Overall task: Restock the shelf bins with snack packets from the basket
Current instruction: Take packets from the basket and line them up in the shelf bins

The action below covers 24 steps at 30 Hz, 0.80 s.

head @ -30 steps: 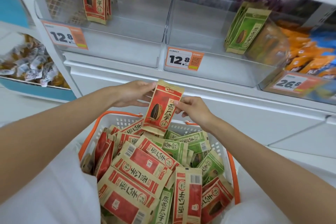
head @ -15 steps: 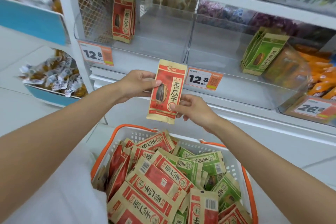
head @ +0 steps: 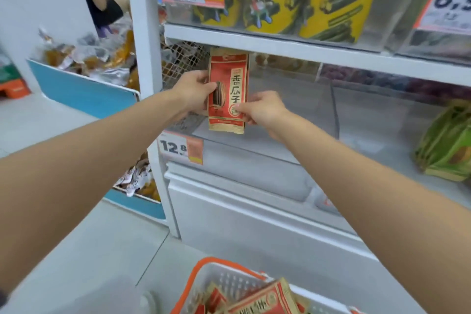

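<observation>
Raised to the bin (head: 280, 153), red packet (head: 227, 89) (upright) pinched by left hand (head: 193, 90) and right hand (head: 262, 108).

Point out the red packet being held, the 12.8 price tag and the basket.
red packet (head: 229, 71): head view, upper red face.
12.8 price tag (head: 173, 146): head view, printed digits.
basket (head: 229, 280): head view, white mesh wall.

The red snack packet (head: 228, 94) looks like printed film with a soft gloss and kraft-paper coloured edges. The shelf bin (head: 280, 153) is clear, smooth plastic. The basket (head: 230, 282) is white perforated plastic with an orange rim.
</observation>
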Available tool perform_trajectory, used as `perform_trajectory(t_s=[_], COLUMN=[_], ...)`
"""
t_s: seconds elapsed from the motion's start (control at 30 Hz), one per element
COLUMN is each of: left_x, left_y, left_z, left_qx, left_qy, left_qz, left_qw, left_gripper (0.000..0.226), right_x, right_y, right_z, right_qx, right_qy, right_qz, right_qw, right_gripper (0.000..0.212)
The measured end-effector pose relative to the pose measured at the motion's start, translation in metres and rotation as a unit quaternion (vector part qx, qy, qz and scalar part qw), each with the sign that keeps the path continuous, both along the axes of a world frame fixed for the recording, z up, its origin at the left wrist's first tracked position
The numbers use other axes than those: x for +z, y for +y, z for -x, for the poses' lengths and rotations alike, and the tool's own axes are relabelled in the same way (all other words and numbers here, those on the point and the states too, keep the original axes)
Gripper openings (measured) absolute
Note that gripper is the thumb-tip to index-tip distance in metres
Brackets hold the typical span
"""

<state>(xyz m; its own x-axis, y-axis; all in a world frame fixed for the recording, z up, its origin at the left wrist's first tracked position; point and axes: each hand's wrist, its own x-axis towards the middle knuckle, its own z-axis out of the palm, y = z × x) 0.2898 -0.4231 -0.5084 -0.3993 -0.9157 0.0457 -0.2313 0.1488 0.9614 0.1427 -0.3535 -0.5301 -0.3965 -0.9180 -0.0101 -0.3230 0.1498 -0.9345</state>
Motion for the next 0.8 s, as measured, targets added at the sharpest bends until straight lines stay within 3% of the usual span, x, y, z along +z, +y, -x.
perform_trajectory(t_s=[0.1, 0.2, 0.37, 0.57, 0.8], left_x=[-0.011, -0.026, -0.053, -0.061, -0.071], left_y=[-0.032, -0.05, -0.067, -0.073, -0.091], left_z=[0.005, 0.007, 0.004, 0.006, 0.003], left_qx=[0.024, 0.022, -0.033, -0.081, -0.065], left_qy=[-0.018, -0.032, -0.052, -0.099, -0.173], left_qz=[0.023, 0.058, 0.098, 0.09, 0.05], left_qw=[0.999, 0.998, 0.993, 0.988, 0.981], left_gripper=[0.037, 0.043, 0.072, 0.065, 0.069], right_x=[-0.027, -0.044, -0.057, -0.074, -0.075], right_y=[-0.051, -0.085, -0.118, -0.133, -0.139], right_z=[-0.001, 0.001, 0.008, 0.01, -0.002], right_qx=[-0.022, -0.044, -0.079, -0.092, -0.098], right_qy=[0.016, 0.024, 0.03, 0.014, 0.03], right_qz=[-0.01, -0.006, -0.004, -0.002, 0.005], right_qw=[1.0, 0.999, 0.996, 0.996, 0.995], right_gripper=[0.009, 0.024, 0.03, 0.037, 0.037])
